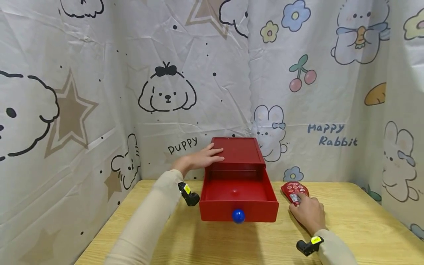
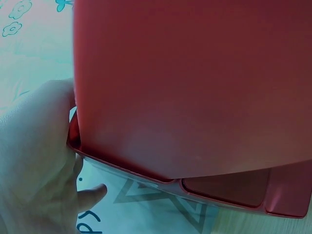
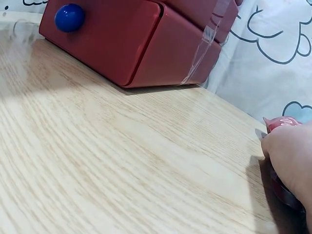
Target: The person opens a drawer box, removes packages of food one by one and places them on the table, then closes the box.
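A red box (image 1: 236, 149) stands on the table with its drawer (image 1: 216, 211) pulled out toward me. The drawer has a blue round knob (image 1: 238, 216), and no items show inside it. My left hand (image 1: 202, 157) rests against the box's upper left edge, its fingers extended over the top. In the left wrist view, the same hand (image 2: 41, 156) lies alongside the red casing. Right of the drawer, my right hand (image 1: 309, 213) grips a red printed packet (image 1: 293, 187) lying on the table. Most of that packet is hidden by the hand (image 3: 292, 156) in the right wrist view.
The light wood table (image 1: 357, 221) extends on both sides of the box. A white curtain (image 1: 225, 106) with cartoon puppies and rabbits hangs behind and along the sides. Clear tape (image 3: 207, 36) runs over the box's side.
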### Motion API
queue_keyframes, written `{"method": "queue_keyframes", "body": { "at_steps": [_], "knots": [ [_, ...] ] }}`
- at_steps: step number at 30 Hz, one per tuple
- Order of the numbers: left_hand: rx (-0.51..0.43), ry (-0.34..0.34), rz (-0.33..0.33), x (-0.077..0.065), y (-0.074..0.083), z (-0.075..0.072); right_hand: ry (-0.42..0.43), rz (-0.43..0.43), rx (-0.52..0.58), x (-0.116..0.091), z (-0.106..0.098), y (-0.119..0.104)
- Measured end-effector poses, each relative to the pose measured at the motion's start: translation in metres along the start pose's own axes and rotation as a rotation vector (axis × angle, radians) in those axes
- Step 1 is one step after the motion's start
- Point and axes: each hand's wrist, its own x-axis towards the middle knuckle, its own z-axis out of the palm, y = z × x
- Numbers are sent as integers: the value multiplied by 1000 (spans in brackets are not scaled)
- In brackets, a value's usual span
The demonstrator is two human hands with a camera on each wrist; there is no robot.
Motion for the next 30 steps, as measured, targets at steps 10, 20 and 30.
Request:
{"method": "queue_keyframes", "body": {
  "at_steps": [10,20,30],
  "knots": [
    [-4,11,13,-3,-2,-2,-7,-3,18,0,4,-5],
    [-1,-6,-1,0,-5,2,12,-12,28,-2,4,-1],
    [-6,-5,13,-1,3,0,-178,51,8,8,-20,-4]
  ]
}}
